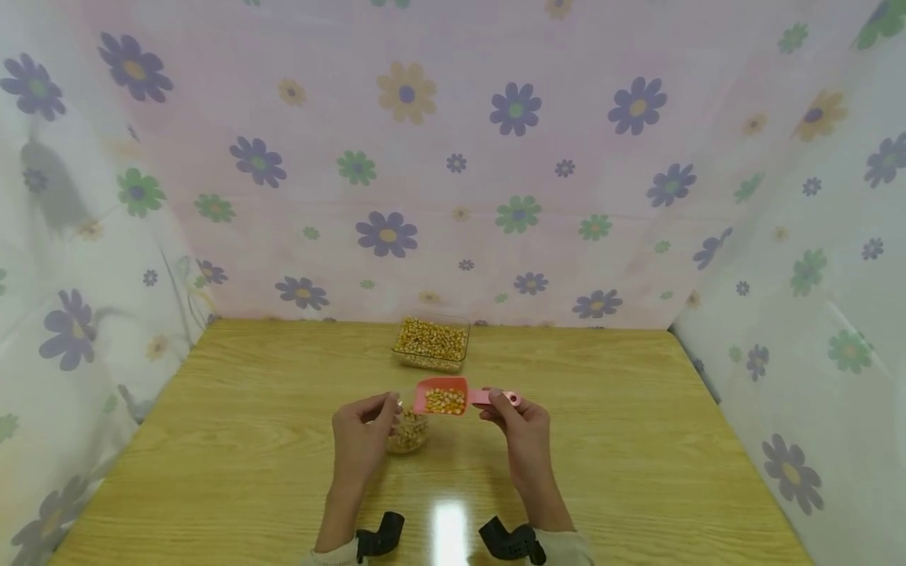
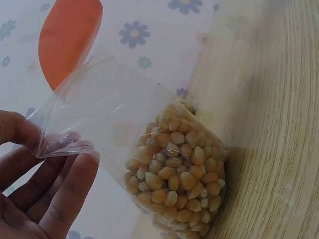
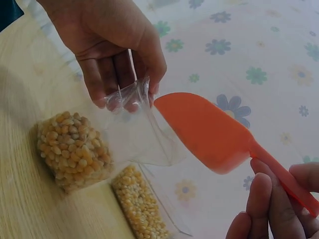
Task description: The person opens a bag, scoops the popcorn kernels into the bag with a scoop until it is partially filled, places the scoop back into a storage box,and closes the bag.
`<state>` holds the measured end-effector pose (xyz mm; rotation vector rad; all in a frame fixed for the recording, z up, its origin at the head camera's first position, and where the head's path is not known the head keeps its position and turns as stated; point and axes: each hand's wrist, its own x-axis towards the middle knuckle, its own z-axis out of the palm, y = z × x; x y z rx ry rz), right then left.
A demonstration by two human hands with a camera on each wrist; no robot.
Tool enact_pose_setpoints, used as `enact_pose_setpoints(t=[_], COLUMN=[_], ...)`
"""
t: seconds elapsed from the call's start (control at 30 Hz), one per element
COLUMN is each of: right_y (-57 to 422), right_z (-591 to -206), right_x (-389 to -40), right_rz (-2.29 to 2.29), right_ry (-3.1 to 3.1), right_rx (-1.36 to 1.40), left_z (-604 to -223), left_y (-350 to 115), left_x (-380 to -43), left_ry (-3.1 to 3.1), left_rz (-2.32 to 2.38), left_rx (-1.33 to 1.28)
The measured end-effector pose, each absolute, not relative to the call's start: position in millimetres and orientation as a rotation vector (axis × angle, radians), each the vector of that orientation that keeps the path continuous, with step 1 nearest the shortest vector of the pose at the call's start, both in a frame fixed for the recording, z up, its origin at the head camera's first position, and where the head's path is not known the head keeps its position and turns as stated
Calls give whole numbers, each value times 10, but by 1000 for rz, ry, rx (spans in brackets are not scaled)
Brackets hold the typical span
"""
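My left hand (image 1: pixel 363 432) pinches the top edge of a clear plastic bag (image 2: pixel 119 119) between thumb and fingers. Corn kernels (image 2: pixel 179 174) fill the lower part of the bag, which sits on the table. My right hand (image 1: pixel 525 436) holds a pinkish-red scoop (image 1: pixel 442 384) by its handle (image 3: pixel 284 179). Kernels lie in the scoop's bowl, seen from above in the head view. The scoop's front lip is right at the bag's upper edge, close to the left fingertips (image 3: pixel 132 105).
Behind the hands, a clear rectangular container (image 1: pixel 429 365) of corn kernels stands near the back of the wooden table (image 1: pixel 283 377). A flower-patterned cloth (image 1: pixel 453 181) hangs behind the table and along both sides. Black wrist mounts (image 1: pixel 382 536) sit at both sleeves.
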<state>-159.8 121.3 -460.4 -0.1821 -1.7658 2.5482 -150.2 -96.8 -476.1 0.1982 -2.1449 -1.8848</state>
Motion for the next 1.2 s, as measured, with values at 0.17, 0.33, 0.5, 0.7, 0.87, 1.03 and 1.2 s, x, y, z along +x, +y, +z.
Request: enact_pose_setpoints(t=[0.17,0.33,0.5,0.7,0.87,1.03,1.2], right_y=[1171,1140,1114,1076,1027,994,982], right_z=[-4600,-4586,-4560,-4520,-4470,-4408,-4365], right_x=[-1604,-1592,-1565,-1501,-1430,-1364,-1329], right_rz=[2492,2412,2330,2173,2027,1906,1830], right_ry=[-1837,-1917,-1981,-2045,-2082,-2086,-2083], right_rx=[-157,-129,-106,-20,38,120,205], left_z=[-4763,-4750,-4727,-4706,-4714,-4728,-4723], left_y=[-973,-970,-973,-968,-965,-953,-935], left_x=[-1522,-1516,-1499,-1478,-1469,-1469,-1477], left_ry=[-2140,-2147,-2162,-2170,-2171,-2180,-2176], left_rz=[-1890,-1892,-1879,-1867,-1851,-1843,-1846], left_rx=[204,207,200,200,193,191,175])
